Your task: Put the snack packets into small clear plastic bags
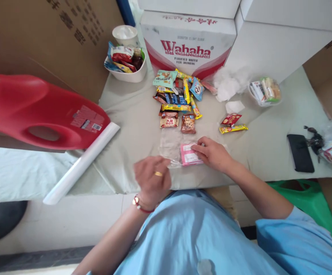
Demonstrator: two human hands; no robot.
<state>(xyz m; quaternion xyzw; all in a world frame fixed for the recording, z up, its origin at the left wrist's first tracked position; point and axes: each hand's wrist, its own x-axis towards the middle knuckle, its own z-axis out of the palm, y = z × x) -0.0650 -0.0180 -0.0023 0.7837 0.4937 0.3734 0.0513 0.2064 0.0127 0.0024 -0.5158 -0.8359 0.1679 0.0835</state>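
A flat pink packet with white label panels (pixel 186 156) lies inside or on a clear plastic bag (pixel 170 144) near the table's front edge; I cannot tell which. My right hand (pixel 213 153) has its thumb and fingers closed on the packet's upper right part. Left of the packet, my left hand (pixel 152 177) is curled, a ring on one finger, and blurred by motion. Its fingertips reach the bag's lower left edge, and whether they pinch anything is hidden. Just beyond the bag lie a pink snack packet (pixel 169 122) and a brown cookie packet (pixel 188 124).
Several wrapped snacks (pixel 176 99) are heaped before a Wahaha carton (pixel 187 46). A white snack bowl (pixel 131 76) stands back left, a clear bowl (pixel 265 91) back right. A red plastic jug (pixel 48 110), a white roll (pixel 81 164) and a black phone (pixel 300 152) flank the workspace.
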